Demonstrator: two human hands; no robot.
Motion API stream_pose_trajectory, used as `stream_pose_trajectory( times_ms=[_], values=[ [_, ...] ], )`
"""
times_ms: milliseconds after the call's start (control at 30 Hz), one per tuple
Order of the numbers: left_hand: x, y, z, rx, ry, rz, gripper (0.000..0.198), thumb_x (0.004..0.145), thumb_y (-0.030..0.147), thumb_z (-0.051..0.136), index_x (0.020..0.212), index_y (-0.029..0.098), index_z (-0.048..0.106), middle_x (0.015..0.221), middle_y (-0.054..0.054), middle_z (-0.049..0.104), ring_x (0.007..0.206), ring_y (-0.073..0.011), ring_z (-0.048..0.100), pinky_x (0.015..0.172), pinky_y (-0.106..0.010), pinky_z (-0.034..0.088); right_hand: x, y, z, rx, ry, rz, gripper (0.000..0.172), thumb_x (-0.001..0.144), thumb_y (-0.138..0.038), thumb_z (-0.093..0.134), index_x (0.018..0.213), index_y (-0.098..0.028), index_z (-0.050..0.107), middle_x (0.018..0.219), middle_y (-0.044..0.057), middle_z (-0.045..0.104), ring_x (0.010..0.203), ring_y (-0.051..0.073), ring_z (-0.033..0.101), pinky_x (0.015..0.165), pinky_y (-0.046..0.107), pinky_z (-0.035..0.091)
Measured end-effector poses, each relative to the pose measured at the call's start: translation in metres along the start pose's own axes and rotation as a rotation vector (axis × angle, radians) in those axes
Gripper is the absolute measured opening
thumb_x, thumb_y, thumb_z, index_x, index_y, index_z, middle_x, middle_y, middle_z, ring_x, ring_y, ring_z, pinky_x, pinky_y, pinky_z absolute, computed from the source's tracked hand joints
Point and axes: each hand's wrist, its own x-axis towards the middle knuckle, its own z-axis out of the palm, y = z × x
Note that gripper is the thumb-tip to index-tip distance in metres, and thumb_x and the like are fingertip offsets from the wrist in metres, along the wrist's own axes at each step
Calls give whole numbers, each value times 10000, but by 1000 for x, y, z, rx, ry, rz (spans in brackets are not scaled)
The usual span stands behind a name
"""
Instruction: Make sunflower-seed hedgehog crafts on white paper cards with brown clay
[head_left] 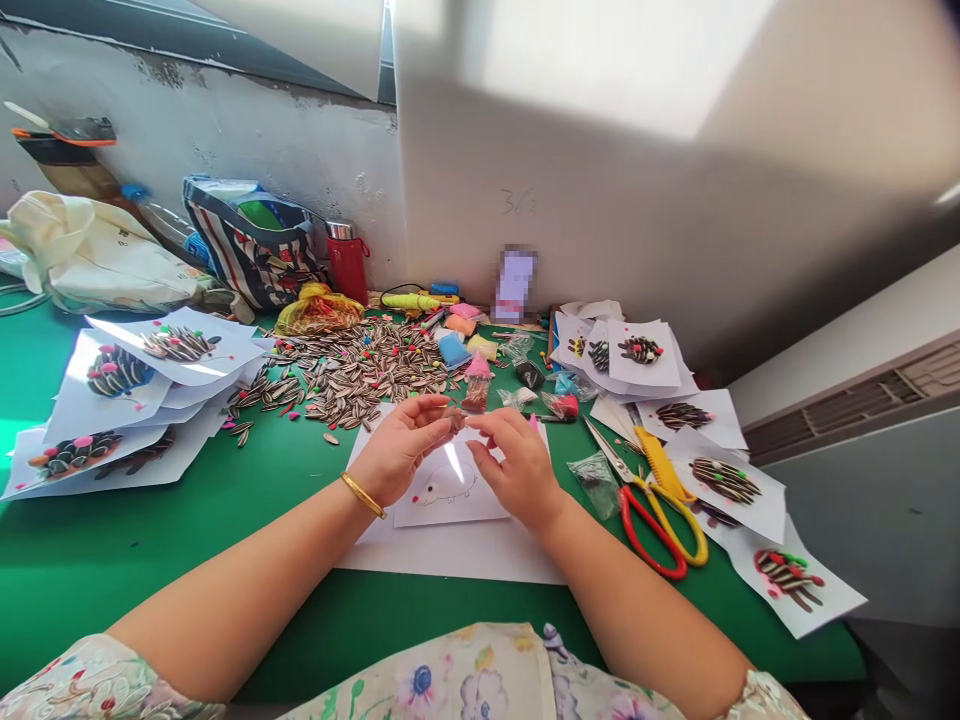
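Both hands meet above a white sheet with a hedgehog drawing, which lies on a larger white paper. Between the thumb and fingers of my left hand is a small brown lump, seemingly clay. My right hand is close beside it, index fingertip at the lump's edge and thumb held apart below. Whether a small bit sits at those fingertips is unclear. The drawn hedgehog has a red nose and a dark eye. Just beyond the hands stands a clear bag of brown clay with pink on top.
Loose striped sunflower seeds are heaped behind my left hand. Seed-covered hedgehog pictures lie in piles at left and right. Scissors and a yellow cutter rest right of my right hand. A phone leans on the wall.
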Motion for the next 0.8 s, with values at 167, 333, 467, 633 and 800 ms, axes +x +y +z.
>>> stream_pose_trajectory(
  times_ms=[167,333,467,633,800],
  values=[
    [-5,-5,4,150,-50,67,315,660,280,876,879,172,676,816,4,699,775,-132,658,721,-255,509,-1,-9,4,29,-93,-38,241,922,-329,625,1143,-236,595,944,58,641,826,193,577,735,349,505],
    [-9,-3,7,115,-154,24,340,765,384,797,1013,173,698,1018,-81,734,961,-213,685,886,-353,516,0,-1,2,34,-65,59,157,927,-254,587,1081,-226,601,939,46,650,814,176,566,729,327,489],
    [-7,2,7,65,-50,-38,441,810,455,741,1151,196,638,1130,-113,716,1019,-242,688,963,-414,481,2,9,-2,91,59,237,153,924,-261,561,1062,-221,611,944,37,663,758,154,567,708,310,489],
    [-7,3,7,-46,-49,-24,370,848,457,686,1091,182,639,995,-80,720,943,-194,677,937,-365,486,2,12,2,283,-6,385,156,904,-296,581,1032,-215,620,916,32,672,750,152,590,663,288,491],
    [-9,5,7,-39,-137,19,378,853,472,673,1095,182,656,1049,-98,713,1003,-219,658,956,-381,475,2,11,4,434,-57,451,164,888,-333,606,987,-205,632,892,33,676,781,157,620,716,307,514]
  ],
)
